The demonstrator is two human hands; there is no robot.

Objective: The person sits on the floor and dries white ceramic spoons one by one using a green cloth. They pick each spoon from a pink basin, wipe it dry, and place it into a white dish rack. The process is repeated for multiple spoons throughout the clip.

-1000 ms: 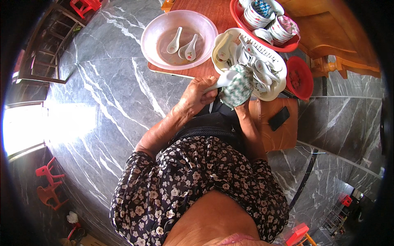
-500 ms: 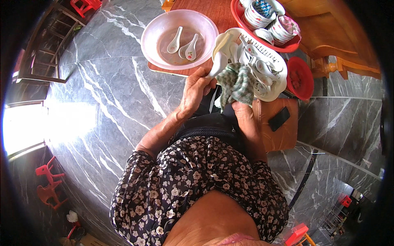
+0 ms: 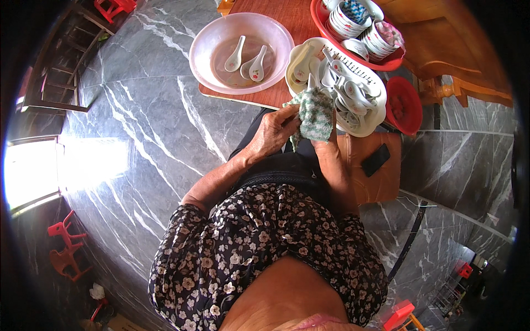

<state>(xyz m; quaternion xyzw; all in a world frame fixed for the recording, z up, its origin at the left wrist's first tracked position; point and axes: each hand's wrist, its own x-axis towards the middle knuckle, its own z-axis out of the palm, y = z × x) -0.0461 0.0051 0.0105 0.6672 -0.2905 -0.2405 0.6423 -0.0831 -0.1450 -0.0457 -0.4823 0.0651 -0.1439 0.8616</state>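
A green-and-white checked cloth is bunched in front of me, at the near edge of a cream basket of white soup spoons. My right hand grips the cloth from below, its fingers mostly hidden. My left hand has its fingers closed at the cloth's left edge. Whether a spoon is inside the cloth is hidden. A white tip shows just above the cloth; I cannot tell if it belongs to a spoon in the basket.
A translucent basin with several spoons and shallow water stands on the reddish-brown table. Stacked bowls fill a red tub at the far right. Another red basin sits lower. A black phone lies on an orange-brown seat.
My left hand, which held a white soup spoon by its handle, has moved in and down against the cloth. The cloth has risen and spread, and that spoon is out of sight.
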